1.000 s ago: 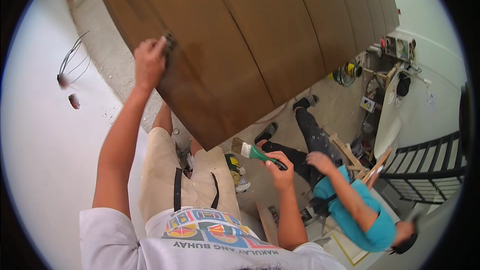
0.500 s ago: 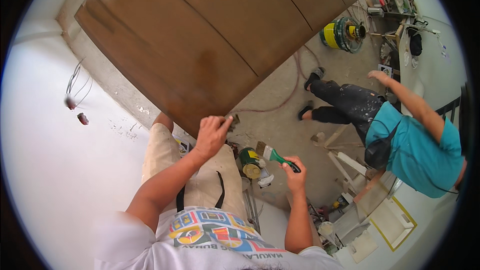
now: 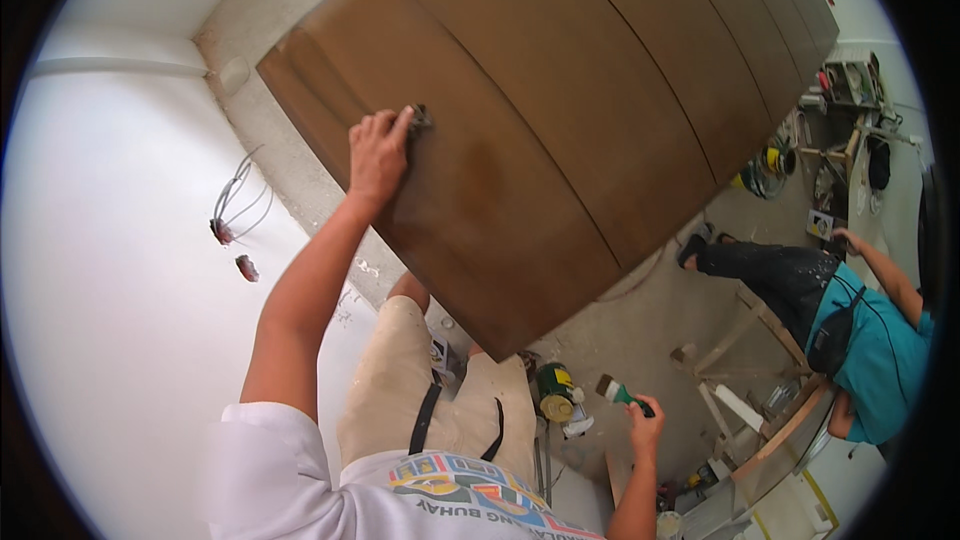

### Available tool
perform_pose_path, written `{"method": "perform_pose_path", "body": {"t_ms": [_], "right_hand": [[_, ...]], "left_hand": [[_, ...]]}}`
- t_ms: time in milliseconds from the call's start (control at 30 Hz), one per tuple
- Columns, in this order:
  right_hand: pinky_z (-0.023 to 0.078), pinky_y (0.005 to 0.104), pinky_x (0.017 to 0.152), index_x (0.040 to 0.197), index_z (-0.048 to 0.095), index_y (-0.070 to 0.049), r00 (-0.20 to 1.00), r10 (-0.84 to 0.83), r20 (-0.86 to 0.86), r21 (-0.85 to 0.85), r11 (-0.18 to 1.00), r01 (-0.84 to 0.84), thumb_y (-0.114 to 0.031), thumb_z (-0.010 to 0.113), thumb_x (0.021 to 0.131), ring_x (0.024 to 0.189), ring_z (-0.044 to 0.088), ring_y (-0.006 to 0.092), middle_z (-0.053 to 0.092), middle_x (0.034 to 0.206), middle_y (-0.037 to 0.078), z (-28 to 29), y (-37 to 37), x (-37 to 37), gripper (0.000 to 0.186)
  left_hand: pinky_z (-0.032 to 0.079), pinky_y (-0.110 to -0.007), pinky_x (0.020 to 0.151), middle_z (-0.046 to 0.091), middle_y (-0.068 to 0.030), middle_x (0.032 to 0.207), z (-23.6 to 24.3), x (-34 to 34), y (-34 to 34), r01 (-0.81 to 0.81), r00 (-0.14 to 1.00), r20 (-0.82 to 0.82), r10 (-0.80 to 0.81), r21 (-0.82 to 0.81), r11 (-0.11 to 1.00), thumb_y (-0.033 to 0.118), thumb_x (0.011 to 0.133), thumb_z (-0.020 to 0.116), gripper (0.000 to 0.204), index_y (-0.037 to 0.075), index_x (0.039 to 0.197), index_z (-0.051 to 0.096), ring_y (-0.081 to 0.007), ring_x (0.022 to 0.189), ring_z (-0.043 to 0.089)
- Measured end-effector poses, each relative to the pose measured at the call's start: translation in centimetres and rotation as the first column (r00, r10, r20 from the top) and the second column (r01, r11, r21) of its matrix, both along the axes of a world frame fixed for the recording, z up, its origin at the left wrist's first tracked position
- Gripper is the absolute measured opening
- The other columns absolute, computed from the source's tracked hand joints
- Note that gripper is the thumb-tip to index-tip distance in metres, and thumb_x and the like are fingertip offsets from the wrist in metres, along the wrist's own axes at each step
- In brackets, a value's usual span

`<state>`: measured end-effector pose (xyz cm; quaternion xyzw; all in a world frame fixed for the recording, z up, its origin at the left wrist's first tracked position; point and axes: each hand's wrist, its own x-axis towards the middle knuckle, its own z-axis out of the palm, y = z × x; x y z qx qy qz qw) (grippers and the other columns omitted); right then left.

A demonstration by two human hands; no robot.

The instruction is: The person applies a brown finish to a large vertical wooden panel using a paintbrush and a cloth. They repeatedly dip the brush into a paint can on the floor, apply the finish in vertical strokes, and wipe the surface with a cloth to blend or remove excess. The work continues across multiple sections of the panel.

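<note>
A large brown panel with dark parallel grooves stretches out in front of me. My left hand is on its left part, fingers closed on a small dark crumpled wad pressed to the surface; it looks like a rag, but most of it is hidden. Near the wad, a darker, wet-looking patch shows on the brown surface. Low on the right, away from the panel, my right hand grips a paintbrush by its green and black handle, bristles pointing left and up.
Below the panel's near corner stands a green and yellow can. A co-worker in a teal shirt is at the right, beside a wooden frame. Wires poke from the white wall at left. Farther right is a cluttered shelf.
My left hand has moved from the panel's near corner up and left across its surface with the wad. The view has shifted. My right hand still has the paintbrush.
</note>
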<state>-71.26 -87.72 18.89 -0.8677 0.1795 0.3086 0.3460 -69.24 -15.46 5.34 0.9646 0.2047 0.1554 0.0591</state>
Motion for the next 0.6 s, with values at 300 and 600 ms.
{"method": "perform_pose_path", "body": {"t_ms": [300,600], "right_hand": [[0.062,0.0348,0.079,0.114,0.066,0.007,0.998,-0.068,0.012,-0.149,0.986,0.069,-0.002,0.067,0.096,0.085,0.073,0.0213,0.067,0.102,0.015,0.3,6.5,3.1,0.021],[0.063,0.0345,0.081,0.118,0.066,0.006,0.999,-0.038,0.026,-0.125,0.991,0.041,-0.003,0.067,0.098,0.088,0.074,0.0222,0.068,0.104,0.014,0.6,9.7,4.7,0.022]], "left_hand": [[0.049,-0.046,0.095,0.069,-0.0045,0.119,-2.9,3.6,28.7,-0.252,0.967,-0.01,0.254,0.099,0.963,0.015,0.096,0.065,0.041,0.023,0.136,0.07,-0.027,0.112,0.064],[0.052,-0.048,0.09,0.068,-0.0093,0.117,-2.4,2.1,32.9,-0.361,0.93,0.015,0.367,-0.149,0.921,0.016,0.095,0.068,0.038,0.018,0.133,0.071,-0.0318,0.11,0.066]]}}
